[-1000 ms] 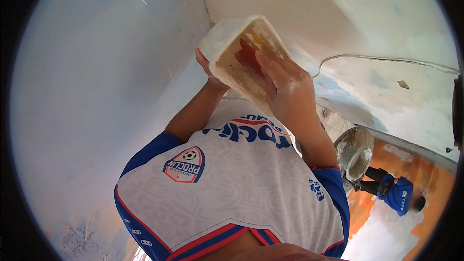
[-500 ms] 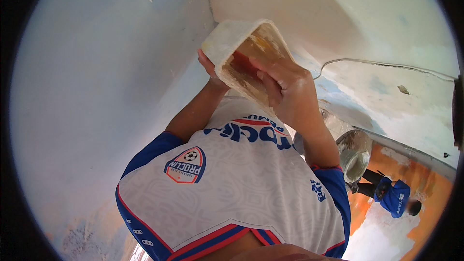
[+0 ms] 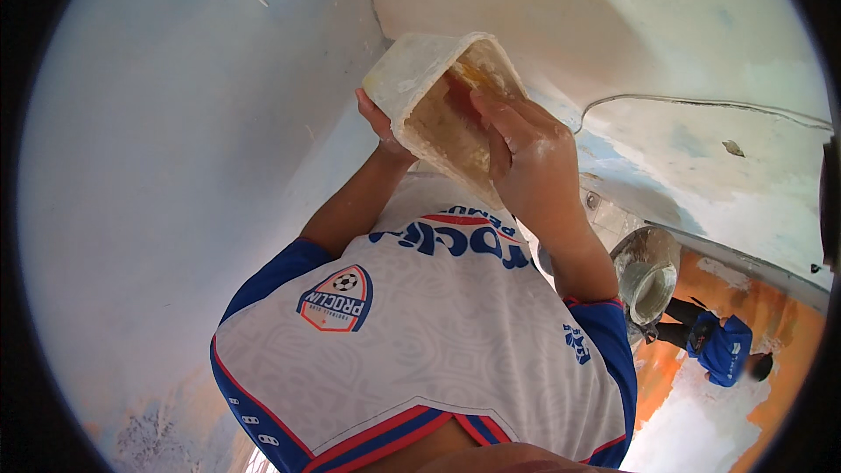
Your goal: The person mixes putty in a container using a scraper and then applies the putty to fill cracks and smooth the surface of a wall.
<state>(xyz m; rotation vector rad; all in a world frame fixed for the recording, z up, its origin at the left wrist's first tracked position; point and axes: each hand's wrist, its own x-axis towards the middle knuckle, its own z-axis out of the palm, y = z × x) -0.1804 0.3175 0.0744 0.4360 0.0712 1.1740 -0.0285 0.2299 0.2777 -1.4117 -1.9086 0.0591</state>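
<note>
A plaster-smeared pale plastic container is tilted on its side in front of my chest, its opening facing right and its inside coated with beige and yellow residue. My left hand grips it from the left, fingertips at the outer wall. My right hand reaches into the opening, fingers closed on a red scraper, which is mostly hidden by the fingers and shadow inside the container.
A whitish wall corner surrounds me, with a cable along the right side. At lower right are a dirty bucket with a smaller pail in it and a co-worker in blue by a patchy orange wall.
The red scraper and my right fingers have shifted within the container, so less red shows than a second ago. The container has moved slightly right. The co-worker has shifted a little.
</note>
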